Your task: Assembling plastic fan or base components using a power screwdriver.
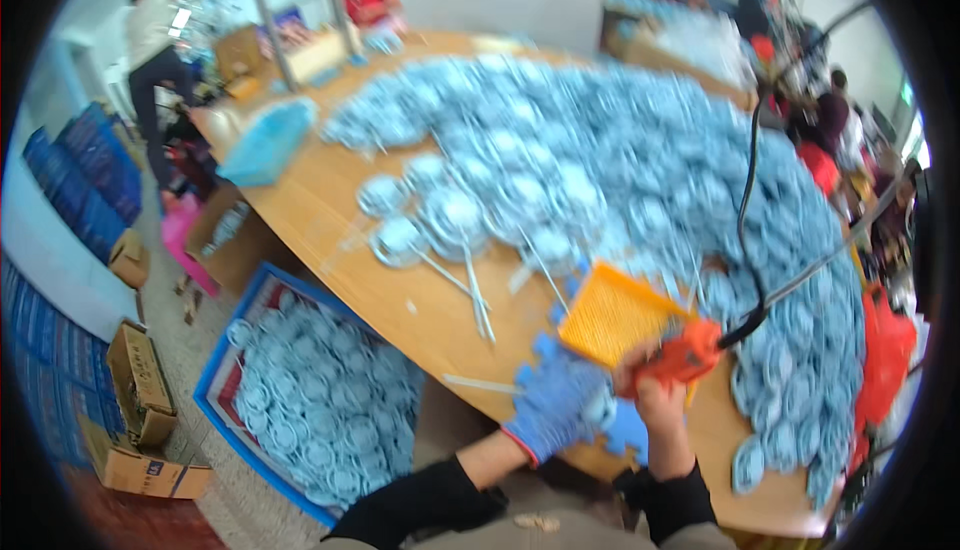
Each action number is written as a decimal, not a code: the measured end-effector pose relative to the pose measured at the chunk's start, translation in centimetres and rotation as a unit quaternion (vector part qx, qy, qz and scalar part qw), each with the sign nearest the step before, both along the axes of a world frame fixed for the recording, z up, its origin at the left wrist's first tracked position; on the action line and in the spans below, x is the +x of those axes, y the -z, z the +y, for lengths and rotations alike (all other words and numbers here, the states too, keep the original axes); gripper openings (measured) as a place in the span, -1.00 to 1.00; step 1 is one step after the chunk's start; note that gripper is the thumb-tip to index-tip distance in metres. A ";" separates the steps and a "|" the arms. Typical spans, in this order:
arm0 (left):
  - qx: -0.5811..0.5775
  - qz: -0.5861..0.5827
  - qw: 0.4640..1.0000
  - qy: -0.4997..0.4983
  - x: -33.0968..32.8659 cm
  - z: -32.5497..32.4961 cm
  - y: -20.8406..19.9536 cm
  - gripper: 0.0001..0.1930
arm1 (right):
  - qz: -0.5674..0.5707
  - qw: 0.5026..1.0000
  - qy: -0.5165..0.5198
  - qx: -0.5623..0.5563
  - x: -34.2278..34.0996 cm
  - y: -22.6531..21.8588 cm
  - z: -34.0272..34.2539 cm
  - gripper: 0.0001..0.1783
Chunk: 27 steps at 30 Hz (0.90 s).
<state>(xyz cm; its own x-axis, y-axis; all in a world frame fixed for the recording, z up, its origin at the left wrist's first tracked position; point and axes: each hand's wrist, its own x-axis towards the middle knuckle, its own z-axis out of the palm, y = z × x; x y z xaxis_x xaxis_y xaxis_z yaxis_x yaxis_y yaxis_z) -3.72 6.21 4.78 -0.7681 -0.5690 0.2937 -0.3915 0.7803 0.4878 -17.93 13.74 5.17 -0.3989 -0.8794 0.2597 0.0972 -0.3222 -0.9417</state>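
My left hand (556, 399) wears a blue glove and is closed, seemingly around a small light-blue plastic part (600, 408); blur hides its exact shape. My bare right hand (658, 390) grips an orange-red handheld tool (688, 350) with a black cable (745, 325) running up from its back end. What kind of tool it is does not show. Just beyond my hands, a yellow-orange tray (615, 315) with a ridged bottom lies tilted. Under my hands is a blue foam mat (628, 430) with a jigsaw edge.
A large heap of light-blue round plastic parts (640, 140) covers much of the brown table (330, 240). Loose parts with thin stems (452, 218) lie nearer. Below left stands a blue crate (215, 375) full of similar parts. Cartons (150, 475) stand on the floor; other people (368, 0) are farther off.
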 end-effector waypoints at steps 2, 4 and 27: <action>0.035 -0.016 0.996 0.078 1.0 0.4 2.9 -0.36 | -0.078 0.996 -0.013 -0.031 1.1 -0.9 0.2 -0.74; 0.010 -0.026 0.995 0.092 1.1 0.1 2.8 -0.33 | -0.053 0.997 -0.009 -0.055 0.4 -0.3 0.6 -0.57; -0.069 -0.051 0.996 0.015 14.4 2.3 -4.4 -0.44 | 0.040 0.996 0.085 -0.009 -1.3 -0.1 7.6 -0.27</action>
